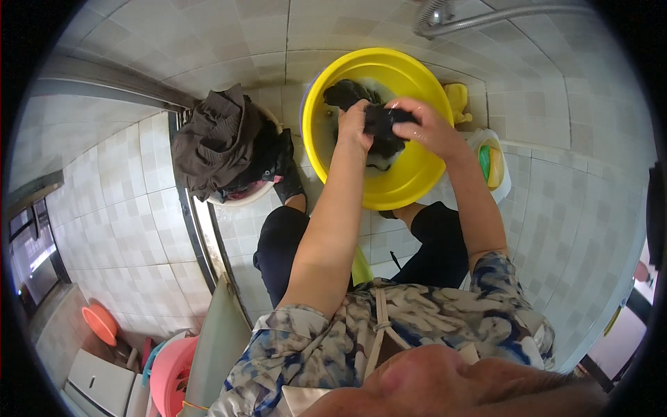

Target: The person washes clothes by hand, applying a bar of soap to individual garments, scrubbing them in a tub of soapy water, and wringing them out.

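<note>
A large round yellow basin (424, 170) stands on the floor in front of me, holding some whitish, sudsy water. My left hand (355, 125) is closed around a wet black cloth garment (381, 122) over the basin's middle. From the right, my right hand (429, 126) grips the same garment, its fingers above and thumb below. The cloth is bunched between both hands, and part of it hangs down toward the water. More dark cloth (347, 92) lies at the far side of the basin; whether it is the same piece, I cannot tell.
Left of the basin, a pale tub (260, 191) is heaped with dark clothes (215, 142). To the right stand a white container (501, 182) with green and yellow things inside and a yellow object (456, 101). A metal shower hose (514, 15) runs along the far wall.
</note>
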### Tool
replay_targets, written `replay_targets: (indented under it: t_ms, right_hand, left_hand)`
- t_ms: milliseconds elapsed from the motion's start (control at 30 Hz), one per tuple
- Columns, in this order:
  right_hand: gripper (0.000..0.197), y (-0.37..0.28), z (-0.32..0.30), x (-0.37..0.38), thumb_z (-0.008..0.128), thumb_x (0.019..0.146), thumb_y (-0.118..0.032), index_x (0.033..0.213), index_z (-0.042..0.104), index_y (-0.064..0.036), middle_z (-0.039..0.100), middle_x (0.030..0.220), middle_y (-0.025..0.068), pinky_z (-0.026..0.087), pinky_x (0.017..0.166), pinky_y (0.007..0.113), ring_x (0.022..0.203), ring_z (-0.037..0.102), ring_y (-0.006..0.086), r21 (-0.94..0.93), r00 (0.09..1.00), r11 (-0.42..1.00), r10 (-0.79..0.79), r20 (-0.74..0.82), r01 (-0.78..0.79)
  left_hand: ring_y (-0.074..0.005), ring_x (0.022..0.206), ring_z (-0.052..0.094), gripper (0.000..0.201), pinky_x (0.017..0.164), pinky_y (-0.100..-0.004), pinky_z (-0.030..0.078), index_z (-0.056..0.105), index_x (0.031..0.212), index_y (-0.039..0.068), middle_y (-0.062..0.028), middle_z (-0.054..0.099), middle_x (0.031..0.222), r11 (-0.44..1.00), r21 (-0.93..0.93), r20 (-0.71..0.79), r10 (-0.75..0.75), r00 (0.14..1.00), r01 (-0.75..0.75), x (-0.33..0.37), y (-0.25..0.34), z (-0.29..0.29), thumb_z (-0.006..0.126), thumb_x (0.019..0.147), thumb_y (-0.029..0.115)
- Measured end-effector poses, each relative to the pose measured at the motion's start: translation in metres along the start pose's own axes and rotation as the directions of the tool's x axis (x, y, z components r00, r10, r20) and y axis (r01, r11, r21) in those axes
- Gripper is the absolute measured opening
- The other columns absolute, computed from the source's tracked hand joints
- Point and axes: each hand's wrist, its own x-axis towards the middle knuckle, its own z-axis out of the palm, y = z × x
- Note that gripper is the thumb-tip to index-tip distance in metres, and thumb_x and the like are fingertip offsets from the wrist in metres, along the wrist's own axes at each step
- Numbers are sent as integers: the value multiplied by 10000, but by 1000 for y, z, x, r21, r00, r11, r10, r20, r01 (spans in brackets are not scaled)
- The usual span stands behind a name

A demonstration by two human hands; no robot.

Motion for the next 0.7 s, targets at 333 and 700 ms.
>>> replay_targets:
  t_ms: [333,700]
  right_hand:
    - [656,124,3,8,479,903,-537,1336,455,-45,505,1300,173,357,1045,411,1201,483,278,898,916,179,-80,-394,402]
    - [312,76,-6,-6,665,833,-197,1074,616,-5,639,909,66,481,749,277,805,615,169,665,838,726,245,-488,176]
  left_hand:
    - [-266,1019,610,308,924,-465,474,596,1128,72,-103,629,1112,988,-19,382,-132,915,150,-102,-20,49,498,909,266]
    - [-310,933,643,412,847,-404,498,590,1110,-11,-190,663,1000,690,587,58,485,872,-423,-101,-54,34,585,880,331]
